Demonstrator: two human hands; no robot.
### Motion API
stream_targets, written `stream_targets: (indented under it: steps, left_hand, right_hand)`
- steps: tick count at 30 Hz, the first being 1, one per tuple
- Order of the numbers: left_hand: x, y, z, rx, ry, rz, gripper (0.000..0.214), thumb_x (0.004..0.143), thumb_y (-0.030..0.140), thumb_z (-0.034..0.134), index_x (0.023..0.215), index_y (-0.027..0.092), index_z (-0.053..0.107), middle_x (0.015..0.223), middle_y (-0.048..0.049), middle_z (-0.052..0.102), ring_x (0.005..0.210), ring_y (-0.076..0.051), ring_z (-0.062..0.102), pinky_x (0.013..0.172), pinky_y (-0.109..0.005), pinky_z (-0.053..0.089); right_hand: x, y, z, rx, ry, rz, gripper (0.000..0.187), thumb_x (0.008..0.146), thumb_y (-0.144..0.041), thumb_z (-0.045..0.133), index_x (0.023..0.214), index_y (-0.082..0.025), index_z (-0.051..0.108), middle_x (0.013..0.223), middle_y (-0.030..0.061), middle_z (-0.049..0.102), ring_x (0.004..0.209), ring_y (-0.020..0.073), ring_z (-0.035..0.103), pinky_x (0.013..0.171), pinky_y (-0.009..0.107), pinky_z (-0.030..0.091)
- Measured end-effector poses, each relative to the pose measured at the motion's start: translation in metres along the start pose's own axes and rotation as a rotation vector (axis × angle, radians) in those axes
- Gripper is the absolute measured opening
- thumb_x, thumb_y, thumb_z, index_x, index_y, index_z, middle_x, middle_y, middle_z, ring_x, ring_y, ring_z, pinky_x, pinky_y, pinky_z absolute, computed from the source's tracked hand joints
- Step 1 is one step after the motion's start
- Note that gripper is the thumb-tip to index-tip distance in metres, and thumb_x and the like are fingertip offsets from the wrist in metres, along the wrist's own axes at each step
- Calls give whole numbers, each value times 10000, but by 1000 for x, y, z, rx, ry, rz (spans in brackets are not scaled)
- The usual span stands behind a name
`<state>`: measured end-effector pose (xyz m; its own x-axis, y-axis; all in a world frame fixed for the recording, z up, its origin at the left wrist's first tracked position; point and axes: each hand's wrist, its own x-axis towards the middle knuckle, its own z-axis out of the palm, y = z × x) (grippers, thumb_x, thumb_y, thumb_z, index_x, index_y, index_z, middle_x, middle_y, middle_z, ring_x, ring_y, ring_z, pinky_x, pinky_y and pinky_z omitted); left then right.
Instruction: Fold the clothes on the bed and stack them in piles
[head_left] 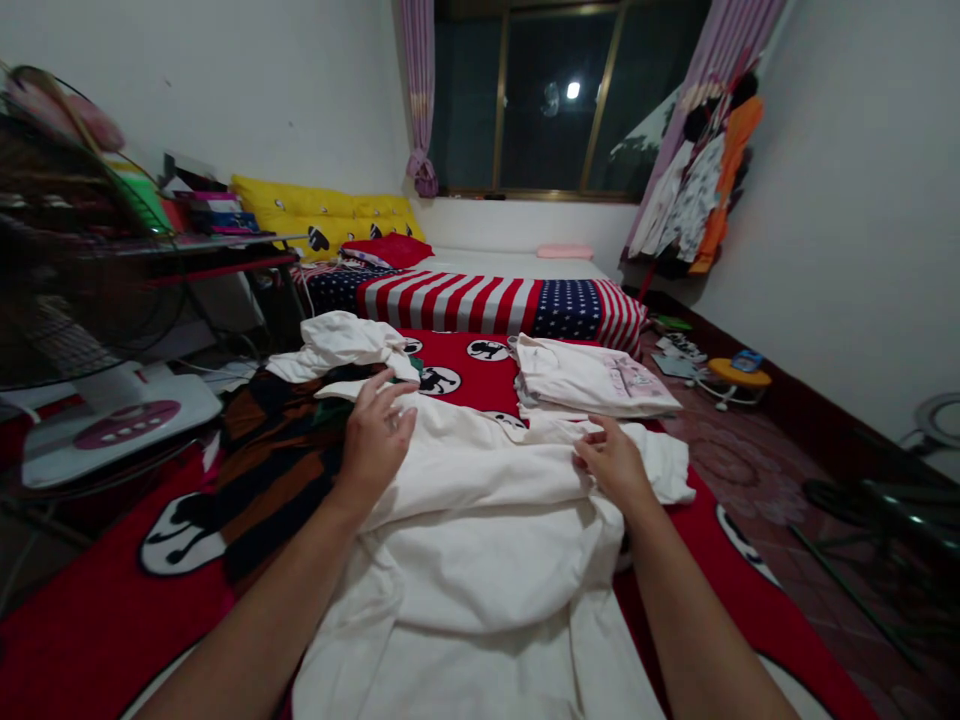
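A white shirt (480, 560) lies spread in front of me, wrinkled, with a sleeve reaching out to the right. Over its upper left side is my left hand (379, 435), fingers apart and nothing gripped. My right hand (615, 465) has its fingers bent at the shirt's upper right side, pinching the fabric. Just beyond that hand rests a folded pale stack of clothes (592, 375) with a printed top piece. Left of the shirt are a brown-and-dark striped garment (281, 470) and a crumpled white cloth (341, 345).
Everything lies on a red blanket (82, 640) with white round patches. A fan base (120, 430) stands at left beside a cluttered desk (202, 240). Behind is a bed with a flag-patterned cover (465, 302). At right are a yellow stool (739, 373) and hanging clothes (697, 190).
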<state>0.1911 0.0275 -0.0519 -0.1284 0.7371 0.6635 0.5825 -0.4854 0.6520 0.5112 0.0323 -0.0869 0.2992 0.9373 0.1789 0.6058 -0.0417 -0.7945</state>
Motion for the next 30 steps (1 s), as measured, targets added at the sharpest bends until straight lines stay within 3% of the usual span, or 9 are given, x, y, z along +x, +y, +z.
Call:
stream_targets:
  steps: [4, 8, 11, 14, 18, 22, 25, 27, 30]
  left_hand:
    - [4, -4, 25, 56, -302, -121, 447, 809, 249, 564, 1246, 156, 540, 1285, -154, 536, 781, -156, 668, 643, -252, 548]
    - [14, -19, 50, 341, -570, -286, 651, 779, 273, 638, 1370, 136, 403, 823, -76, 694, 624, -164, 646, 598, -238, 492]
    - [17, -28, 57, 392, -681, -378, 516, 739, 226, 662, 1228, 129, 530, 567, -6, 627, 521, -174, 620, 549, -237, 470]
    - [20, -32, 55, 319, -738, -414, 286, 734, 161, 613, 1019, 141, 614, 508, 17, 601, 421, -162, 583, 477, -232, 458]
    - [36, -30, 45, 226, -609, -368, 230, 829, 210, 479, 1024, 160, 589, 777, -39, 702, 639, -169, 677, 592, -243, 528]
    - [56, -28, 43, 67, -330, -55, 532, 804, 281, 532, 1318, 168, 455, 1218, -117, 621, 1065, -235, 623, 926, -376, 489]
    - [51, -25, 44, 50, -429, 90, 800, 764, 329, 602, 1468, 155, 264, 1480, -164, 374, 1315, -295, 426, 1078, -457, 349]
    - [37, -21, 39, 117, -527, 149, 756, 784, 349, 593, 1457, 161, 306, 1513, -149, 325, 1381, -297, 327, 1124, -471, 274]
    - [10, -15, 19, 188, -665, 213, 598, 826, 354, 570, 1381, 170, 442, 1472, -145, 401, 1366, -278, 361, 1129, -457, 279]
  right_hand:
    - [4, 13, -8, -343, 3, 3, 611, 809, -278, 550, 1380, -104, 419, 850, 85, 678, 749, 206, 649, 664, 284, 457]
    - [5, 18, -7, -483, -142, 9, 750, 790, -336, 612, 1443, -92, 335, 1039, 142, 682, 938, 262, 640, 748, 314, 456]
    - [7, 19, -4, -528, -217, -44, 411, 785, -291, 599, 1177, -165, 621, 1058, 115, 692, 954, 253, 639, 750, 303, 452]
    - [7, 16, -10, -395, -236, -13, 144, 757, -232, 561, 819, -181, 681, 786, 66, 711, 732, 206, 660, 626, 270, 451]
    - [5, 4, -22, 54, -271, 73, 92, 696, -262, 582, 709, -173, 602, 584, 32, 636, 516, 168, 606, 478, 239, 430]
    - [5, -12, -18, 585, -109, 5, 652, 612, -398, 720, 1200, -211, 510, 1114, 116, 663, 850, 223, 683, 635, 284, 535]
    - [5, -16, -9, 649, -45, -49, 954, 543, -438, 780, 1374, -224, 363, 1357, 181, 503, 1037, 275, 635, 760, 368, 546]
    - [5, -15, -5, 594, -32, -59, 867, 558, -452, 771, 1315, -182, 446, 1300, 191, 548, 1000, 279, 646, 768, 387, 540]
    - [1, -17, -6, 551, -49, -66, 599, 627, -436, 724, 1134, -154, 576, 1134, 149, 649, 843, 233, 685, 685, 336, 535]
